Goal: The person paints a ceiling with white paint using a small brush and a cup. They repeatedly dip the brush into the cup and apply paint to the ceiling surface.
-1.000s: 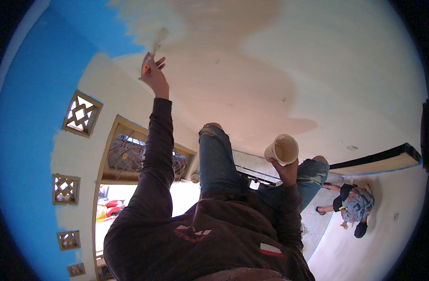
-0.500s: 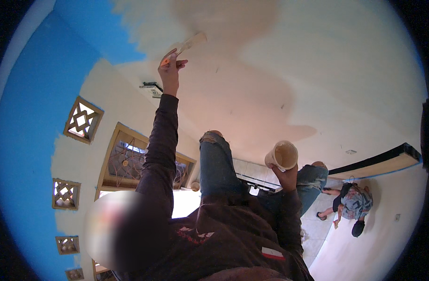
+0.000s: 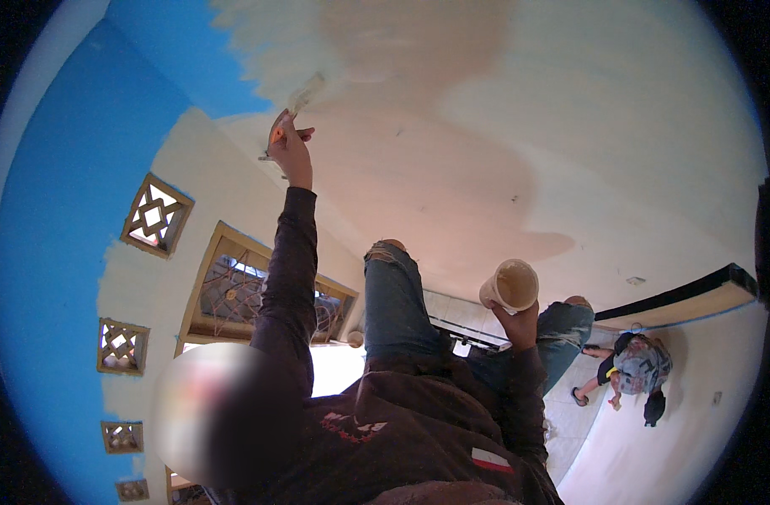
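My left hand (image 3: 292,156) is raised at the end of an outstretched arm, its fingers closed on a paintbrush (image 3: 308,91) with an orange part near the grip. The pale bristles are against or very close to the cream-painted wall (image 3: 377,168); I cannot tell which. Above and left of the brush, a ragged edge divides the cream from blue paint (image 3: 183,59). Lower and to the right, my right hand (image 3: 517,324) grips a pale plastic cup (image 3: 511,286) from beneath, its mouth tilted into view, with cream residue inside.
On the left wall are several wooden lattice vents (image 3: 156,215) and a wood-framed window (image 3: 229,286). A dark-edged ledge (image 3: 679,299) juts out at the right. Another person (image 3: 642,366) bends over the tiled floor there. My jeans-clad knees (image 3: 393,295) are below.
My left hand has moved slightly left and down, taking the paintbrush along. My right hand keeps hold of the cup. The whole view has shifted a little, and the other person's pose changed slightly.
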`<state>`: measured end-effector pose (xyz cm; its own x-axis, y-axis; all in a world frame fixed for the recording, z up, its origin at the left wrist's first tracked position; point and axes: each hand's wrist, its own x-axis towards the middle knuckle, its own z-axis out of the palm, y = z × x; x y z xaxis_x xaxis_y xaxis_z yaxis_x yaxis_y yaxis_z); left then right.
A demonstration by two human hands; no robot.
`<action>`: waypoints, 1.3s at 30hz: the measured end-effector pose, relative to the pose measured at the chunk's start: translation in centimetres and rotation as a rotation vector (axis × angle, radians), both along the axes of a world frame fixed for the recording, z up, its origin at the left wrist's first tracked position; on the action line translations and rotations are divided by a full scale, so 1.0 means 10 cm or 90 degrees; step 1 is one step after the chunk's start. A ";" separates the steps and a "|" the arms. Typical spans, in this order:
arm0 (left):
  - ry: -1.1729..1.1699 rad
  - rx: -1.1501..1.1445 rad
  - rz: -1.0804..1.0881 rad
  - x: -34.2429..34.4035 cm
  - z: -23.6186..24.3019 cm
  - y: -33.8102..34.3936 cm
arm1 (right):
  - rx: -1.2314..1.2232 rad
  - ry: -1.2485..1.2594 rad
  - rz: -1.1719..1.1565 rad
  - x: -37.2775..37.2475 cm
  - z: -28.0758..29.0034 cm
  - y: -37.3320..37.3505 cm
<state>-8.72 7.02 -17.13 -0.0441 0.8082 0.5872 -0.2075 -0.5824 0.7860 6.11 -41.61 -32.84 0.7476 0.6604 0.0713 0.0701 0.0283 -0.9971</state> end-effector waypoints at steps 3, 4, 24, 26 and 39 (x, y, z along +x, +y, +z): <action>-0.041 -0.001 0.039 0.12 -0.03 -0.21 | 0.004 0.012 0.005 0.01 -0.02 0.01; -0.061 -0.010 0.036 0.18 -0.03 -0.28 | 0.009 0.011 0.006 0.01 -0.04 0.01; 0.129 0.040 -0.148 0.37 0.13 -0.09 | 0.006 -0.004 -0.002 0.04 -0.02 -0.03; 0.113 0.034 -0.123 0.27 0.14 -0.01 | 0.019 0.017 -0.009 0.02 -0.01 -0.02; 0.091 0.052 0.025 -0.50 0.09 0.73 | 0.005 0.011 0.010 0.02 -0.03 -0.02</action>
<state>-13.74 14.31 -16.23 0.0138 0.7573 0.6530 -0.0727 -0.6505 0.7560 6.31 -41.78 -33.11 0.7385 0.6712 0.0637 0.0524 0.0371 -0.9979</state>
